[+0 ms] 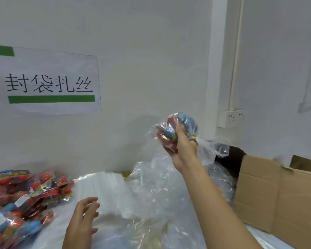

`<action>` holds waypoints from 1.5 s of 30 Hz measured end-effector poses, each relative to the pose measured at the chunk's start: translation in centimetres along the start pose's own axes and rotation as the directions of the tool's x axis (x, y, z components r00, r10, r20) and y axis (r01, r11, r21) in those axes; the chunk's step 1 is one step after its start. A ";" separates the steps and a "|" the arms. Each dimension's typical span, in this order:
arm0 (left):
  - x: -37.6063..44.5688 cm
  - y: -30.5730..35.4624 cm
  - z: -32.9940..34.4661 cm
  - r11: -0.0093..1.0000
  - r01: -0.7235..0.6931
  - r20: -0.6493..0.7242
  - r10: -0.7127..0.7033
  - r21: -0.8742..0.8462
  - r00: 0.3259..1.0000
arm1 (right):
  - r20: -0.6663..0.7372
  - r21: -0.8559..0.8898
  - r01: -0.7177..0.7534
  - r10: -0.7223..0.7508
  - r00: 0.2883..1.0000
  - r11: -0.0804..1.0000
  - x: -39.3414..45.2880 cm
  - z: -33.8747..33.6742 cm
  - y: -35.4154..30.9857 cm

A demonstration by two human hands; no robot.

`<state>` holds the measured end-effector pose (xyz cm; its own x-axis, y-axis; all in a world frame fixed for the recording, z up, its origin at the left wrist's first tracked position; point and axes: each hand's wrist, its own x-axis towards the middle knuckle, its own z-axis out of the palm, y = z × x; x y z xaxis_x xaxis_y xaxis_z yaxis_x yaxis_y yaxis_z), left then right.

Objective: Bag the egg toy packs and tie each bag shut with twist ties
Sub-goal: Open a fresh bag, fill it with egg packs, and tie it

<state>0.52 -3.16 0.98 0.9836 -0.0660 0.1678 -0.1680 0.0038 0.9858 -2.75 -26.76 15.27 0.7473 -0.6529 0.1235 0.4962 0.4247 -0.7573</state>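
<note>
One tied bag [178, 130] gripped in right hand [184, 150]; left hand [83, 223] relaxed, empty; many egg toy packs [23, 198] unbagged.

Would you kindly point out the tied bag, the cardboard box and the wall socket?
tied bag [182, 123]: head view, on the blue toy inside.
cardboard box [269, 194]: head view, on its front wall.
wall socket [232, 118]: head view, on its white face.

A small packing workroom: a printed station sign [48, 81] is hanging on the white wall, toy packs [22, 196] are piling beside clear bags [104, 187], a cardboard carton [280, 198] is standing open.
</note>
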 end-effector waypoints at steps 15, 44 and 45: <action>-0.8 -0.2 0.4 0.980 -0.118 0.129 0.098 0.159 0.987 | 0.075 -0.675 -0.123 0.234 0.969 0.728 -0.2 -1.6 0.6; -1.9 0.5 0.2 0.971 -0.132 0.000 0.134 0.201 0.991 | 0.220 -0.832 0.283 -0.185 0.958 0.477 -7.1 1.1 12.4; -2.0 1.0 0.0 0.983 -0.116 -0.049 0.124 0.140 0.991 | 0.216 -0.809 0.275 -0.172 0.961 0.520 -8.1 1.6 13.4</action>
<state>-1.60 -3.01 1.64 0.9572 -0.0160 0.2890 -0.2886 -0.1284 0.9488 -1.50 -14.78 5.16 0.7286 -0.5650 0.3872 0.1061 -0.4653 -0.8788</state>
